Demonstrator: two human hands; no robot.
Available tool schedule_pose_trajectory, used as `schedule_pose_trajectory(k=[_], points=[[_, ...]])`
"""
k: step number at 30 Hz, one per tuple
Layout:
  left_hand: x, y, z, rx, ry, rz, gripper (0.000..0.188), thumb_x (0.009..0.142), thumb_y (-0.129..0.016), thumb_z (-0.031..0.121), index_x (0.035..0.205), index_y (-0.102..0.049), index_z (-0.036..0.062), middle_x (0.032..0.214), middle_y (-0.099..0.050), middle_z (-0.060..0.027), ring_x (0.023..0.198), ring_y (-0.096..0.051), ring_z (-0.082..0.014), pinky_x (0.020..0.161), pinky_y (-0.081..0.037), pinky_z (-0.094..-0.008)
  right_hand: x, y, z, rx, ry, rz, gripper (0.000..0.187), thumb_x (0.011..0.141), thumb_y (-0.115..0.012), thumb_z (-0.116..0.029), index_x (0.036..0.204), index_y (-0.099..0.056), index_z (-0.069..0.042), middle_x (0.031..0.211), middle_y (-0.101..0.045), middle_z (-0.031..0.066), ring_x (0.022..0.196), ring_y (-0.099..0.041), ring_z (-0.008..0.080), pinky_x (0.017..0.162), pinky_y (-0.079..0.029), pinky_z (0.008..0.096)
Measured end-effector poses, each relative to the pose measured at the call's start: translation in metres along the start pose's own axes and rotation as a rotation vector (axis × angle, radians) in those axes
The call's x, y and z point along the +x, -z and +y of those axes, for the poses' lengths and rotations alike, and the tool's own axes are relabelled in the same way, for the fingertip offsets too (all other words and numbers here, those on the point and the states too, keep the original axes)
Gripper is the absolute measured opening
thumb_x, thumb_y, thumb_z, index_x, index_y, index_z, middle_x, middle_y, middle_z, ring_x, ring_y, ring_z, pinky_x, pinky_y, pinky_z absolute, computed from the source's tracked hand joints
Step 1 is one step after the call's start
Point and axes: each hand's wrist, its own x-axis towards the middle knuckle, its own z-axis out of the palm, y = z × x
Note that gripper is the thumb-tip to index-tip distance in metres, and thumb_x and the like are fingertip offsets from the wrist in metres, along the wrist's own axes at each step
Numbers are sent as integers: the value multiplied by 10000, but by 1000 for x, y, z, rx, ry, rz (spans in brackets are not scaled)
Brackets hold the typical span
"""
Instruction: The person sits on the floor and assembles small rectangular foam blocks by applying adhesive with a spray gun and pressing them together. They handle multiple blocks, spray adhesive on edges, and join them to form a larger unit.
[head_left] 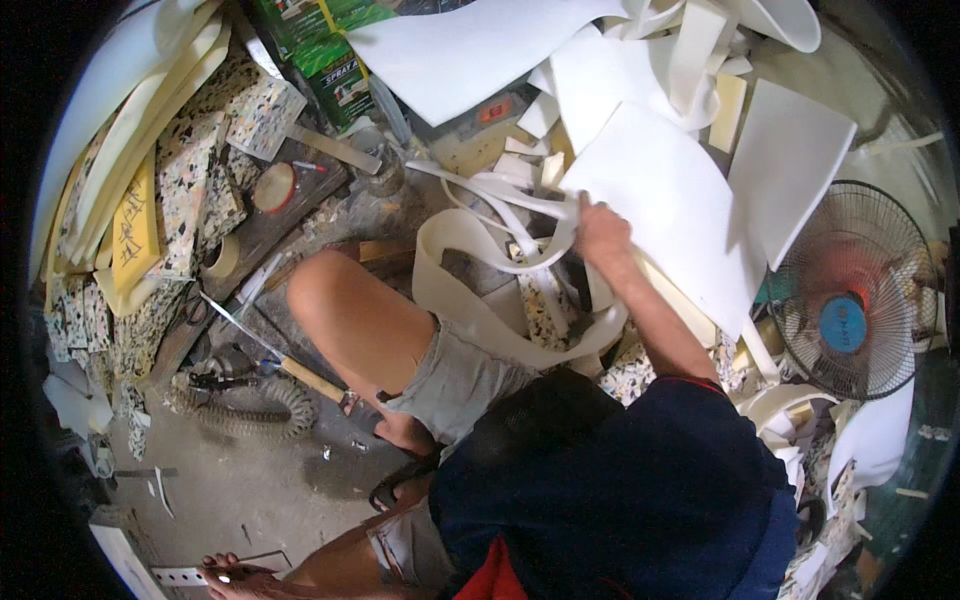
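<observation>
One right hand [603,232] here, left of the one fan [848,300], index finger stretched, the others curled, right at a white foam strip [520,202]; whether they grip it, I can't tell! The left hand isn't in view, its fingers unreadable. At least three broad foam sheets [660,190] lie above and left of the fan; far left of it, one wooden-handled knife [312,380], one coiled hose [262,420].
</observation>
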Motion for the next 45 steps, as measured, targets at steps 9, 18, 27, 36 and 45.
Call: schedule_pose_trajectory(k=[9,18,27,36,45], points=[[-24,-69,22,241,-267,23,337,1032,-535,169,1275,-477,-57,1102,-701,-227,798,-666,-252,658,-558,-347,35,15,90,550,51,381,428,880,-689,-286,1096,-643,80,1047,-676,322,1025,-655,462,891,-521,473],[-28,-73,13,332,-260,70,273,1031,-598,242,1189,-601,19,985,-706,-129,806,-672,-186,624,-538,-303,18,3,23,496,122,503,692,856,-719,-144,1449,-412,39,1204,-616,319,1071,-642,417,909,-515,463],[1,-31,-26,504,-120,114,362,1007,-630,334,1118,-681,-7,988,-703,-95,817,-644,-173,706,-530,-322,-44,-35,-88,395,648,219,635,833,-746,-270,1374,-535,-12,1452,-433,255,1304,-441,442,1105,-378,542],[-111,-128,32,423,-95,44,193,1017,-529,187,1038,-648,37,927,-666,-103,824,-643,-257,746,-540,-419,24,6,93,296,-60,857,674,920,-639,-351,1391,-459,97,1399,-458,385,1290,-445,507,1107,-355,562],[-15,-176,-28,166,-153,-190,270,1009,-615,323,1081,-644,64,868,-640,-35,778,-601,-187,664,-521,-359,-31,-84,185,634,-318,272,868,823,-741,-535,1393,-497,72,1263,-615,336,1214,-596,447,1022,-488,442]])
